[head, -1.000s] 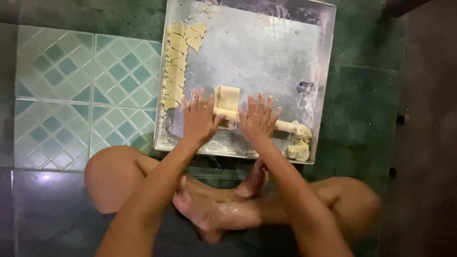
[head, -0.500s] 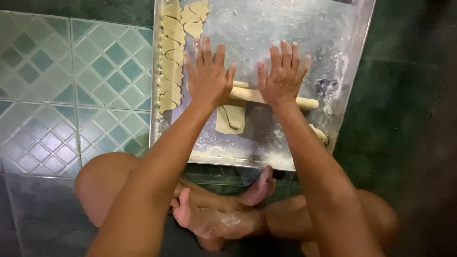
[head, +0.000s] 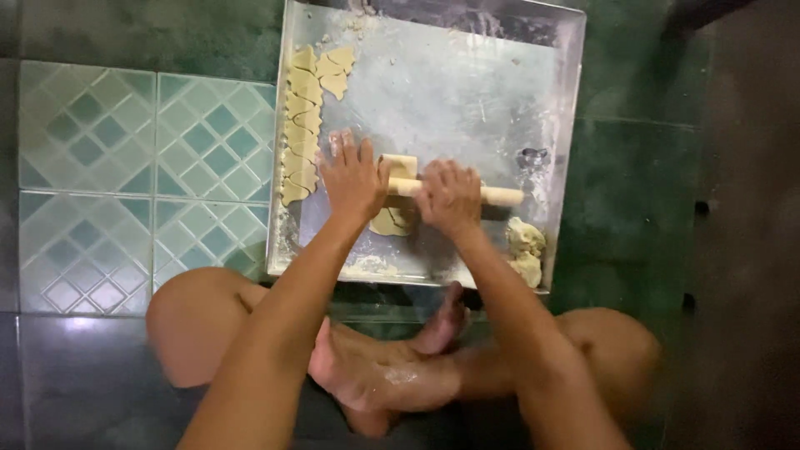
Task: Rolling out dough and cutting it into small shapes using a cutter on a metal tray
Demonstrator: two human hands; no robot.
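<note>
Rolling pin (head: 492, 195), a pale wooden rod, lies crosswise on the big floured metal tray (head: 558, 125) on the tiled floor (head: 100, 167). Since a moment ago it has come back toward the near edge, off the far stroke. Left hand (head: 354, 179) and right hand (head: 450, 198) press flat on it, fingers spread, no closed grip. Under it sits a small dough sheet (head: 392, 221), seemingly thin. Cut dough shapes (head: 302, 133) line the left; a dough lump (head: 527, 248) rests near right.
</note>
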